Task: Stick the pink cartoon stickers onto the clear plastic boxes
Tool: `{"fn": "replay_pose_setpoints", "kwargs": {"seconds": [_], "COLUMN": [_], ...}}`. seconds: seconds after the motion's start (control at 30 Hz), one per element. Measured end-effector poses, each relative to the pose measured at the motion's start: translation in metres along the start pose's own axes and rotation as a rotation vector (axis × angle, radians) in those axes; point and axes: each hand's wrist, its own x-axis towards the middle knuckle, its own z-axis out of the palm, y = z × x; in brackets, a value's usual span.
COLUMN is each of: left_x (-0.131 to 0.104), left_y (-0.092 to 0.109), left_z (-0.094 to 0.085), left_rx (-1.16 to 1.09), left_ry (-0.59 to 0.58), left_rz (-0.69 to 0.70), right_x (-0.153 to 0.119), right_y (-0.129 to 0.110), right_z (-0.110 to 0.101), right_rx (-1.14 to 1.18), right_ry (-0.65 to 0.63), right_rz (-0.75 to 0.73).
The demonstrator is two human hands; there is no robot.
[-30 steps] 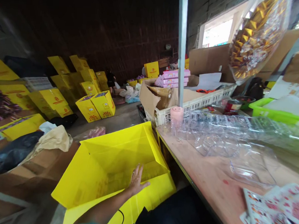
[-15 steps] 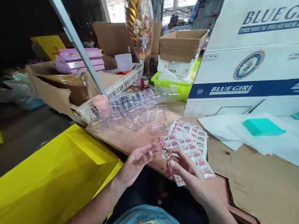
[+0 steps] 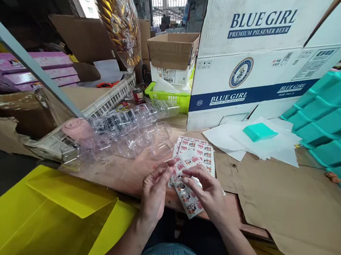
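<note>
My left hand (image 3: 154, 192) is closed in a pinch, thumb against forefinger, on the upper edge of a sticker sheet (image 3: 191, 208) with small cartoon figures and pink print. The sheet slants down over the table's front edge. Close by on the right, my right hand (image 3: 208, 193) has its thumb and forefinger drawn together over the same sheet. Whatever lies between those fingertips is too small to make out. More sticker sheets (image 3: 208, 150) lie fanned on the table just beyond both hands.
Clear plastic trays (image 3: 132, 138) and a pink round object (image 3: 77, 128) lie left. A yellow bin (image 3: 67, 209) stands at front left. Behind are a green basket (image 3: 183, 101) and a white carton (image 3: 220, 76). Right are white papers (image 3: 230, 142), a turquoise box (image 3: 259, 131) and turquoise trays (image 3: 327, 110).
My view has turned to the right. The hands, spread and loose before, have come together; the left now pinches a sticker sheet and the right's fingers have closed beside it.
</note>
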Motion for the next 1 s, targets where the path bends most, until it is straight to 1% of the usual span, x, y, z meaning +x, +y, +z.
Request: {"fn": "replay_pose_setpoints", "kwargs": {"seconds": [0.07,0.1,0.17,0.23,0.27,0.33,0.37,0.4,0.43,0.47,0.5,0.53,0.63,0.67,0.7,0.77,0.83,0.9,1.0], "left_x": [0.002,0.005,0.017,0.037,0.049,0.074,0.085,0.094,0.101,0.104,0.105,0.102,0.083,0.075,0.067,0.053,0.042,0.037,0.038], "left_y": [-0.003,-0.003,0.002,0.012,0.019,0.031,0.036,0.041,0.044,0.047,0.050,0.052,0.052,0.049,0.046,0.035,0.023,0.013,0.003], "left_z": [-0.002,-0.006,-0.018,-0.034,-0.042,-0.055,-0.059,-0.060,-0.059,-0.055,-0.049,-0.042,-0.018,-0.011,-0.004,0.006,0.011,0.013,0.011], "left_rx": [0.114,0.227,0.566,0.971,1.159,1.428,1.496,1.515,1.480,1.391,1.255,1.081,0.480,0.310,0.179,0.035,-0.008,-0.054,-0.202], "left_ry": [-0.069,-0.114,-0.177,-0.211,-0.236,-0.351,-0.432,-0.503,-0.545,-0.558,-0.556,-0.540,-0.536,-0.546,-0.553,-0.550,-0.537,-0.483,-0.344], "left_rz": [0.040,0.092,0.265,0.447,0.503,0.526,0.507,0.479,0.446,0.395,0.309,0.191,-0.250,-0.352,-0.408,-0.418,-0.390,-0.401,-0.486], "right_x": [0.001,0.002,0.002,0.001,0.001,-0.001,-0.001,-0.001,-0.001,0.000,0.002,0.005,0.017,0.021,0.024,0.027,0.026,0.022,0.015], "right_y": [-0.001,-0.001,-0.001,-0.001,-0.001,0.001,0.003,0.004,0.006,0.007,0.008,0.009,0.009,0.009,0.010,0.012,0.014,0.015,0.015], "right_z": [0.002,0.000,-0.009,-0.023,-0.029,-0.040,-0.043,-0.044,-0.044,-0.042,-0.039,-0.035,-0.020,-0.015,-0.012,-0.007,-0.010,-0.018,-0.031], "right_rx": [-0.039,-0.091,-0.219,-0.315,-0.339,-0.335,-0.313,-0.283,-0.245,-0.199,-0.147,-0.086,0.172,0.263,0.344,0.445,0.439,0.304,0.071], "right_ry": [0.056,0.091,0.162,0.231,0.256,0.252,0.224,0.187,0.154,0.130,0.109,0.088,0.005,-0.021,-0.034,-0.019,0.000,0.033,0.093], "right_rz": [-0.057,-0.095,-0.172,-0.225,-0.231,-0.210,-0.183,-0.152,-0.126,-0.106,-0.091,-0.077,-0.023,0.009,0.040,0.097,0.154,0.179,0.133]}}
